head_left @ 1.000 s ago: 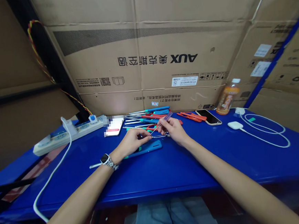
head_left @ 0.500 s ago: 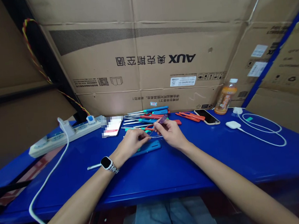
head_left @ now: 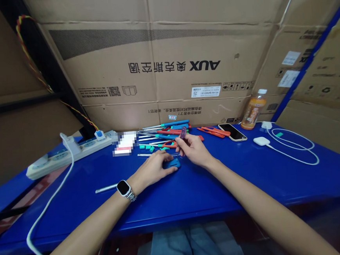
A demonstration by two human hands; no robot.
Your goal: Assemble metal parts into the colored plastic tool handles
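Note:
My right hand (head_left: 193, 149) is closed round a screwdriver with a see-through purple handle (head_left: 183, 132); its shaft points down at the table. To its left, my left hand (head_left: 155, 167) lies over a long tool with a flat blue handle (head_left: 173, 163), thumb on the near side and fingers on the far side. Most of that tool is hidden under the hand; its metal rod (head_left: 105, 188) sticks out to the left near my wrist. Just beyond my hands are several small green pieces (head_left: 151, 148) and an orange-red looped handle (head_left: 169, 144).
Several blue- and red-handled rods (head_left: 167, 132) lie in a pile at the back. Orange handle parts (head_left: 214, 132), a phone (head_left: 232, 132), a drink bottle (head_left: 253, 111) and a white charger cable (head_left: 300, 160) are to the right. A power strip (head_left: 80, 150) stands at left.
My left hand has come away from the screwdriver's tip and moved down onto the blue handle. The screwdriver in my right hand now stands more upright.

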